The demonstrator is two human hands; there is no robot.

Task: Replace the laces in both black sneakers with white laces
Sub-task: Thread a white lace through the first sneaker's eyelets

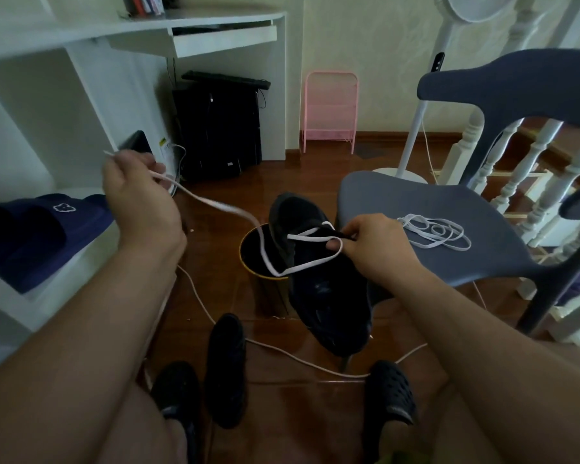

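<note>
- Head view: the left hand [138, 192] is raised to the left, away from the shoe, fingers pinched round one end of the white lace [228, 209]; its tip pokes out above the knuckles.
- The right hand [372, 242] grips the black sneaker [318, 279] at its tongue, holding it tilted in the air between a small bin [248, 259] and the grey chair [449, 212].
- The lace crosses the lower eyelets and loops slackly near the right thumb.
- To do this well, I would pull the end until the loop lies flat, keep the lace untwisted, and match both ends before the next eyelet.
- The second white lace [436, 232] lies coiled on the chair seat; the other sneaker [226, 370] stands on the floor, between the feet.
</note>
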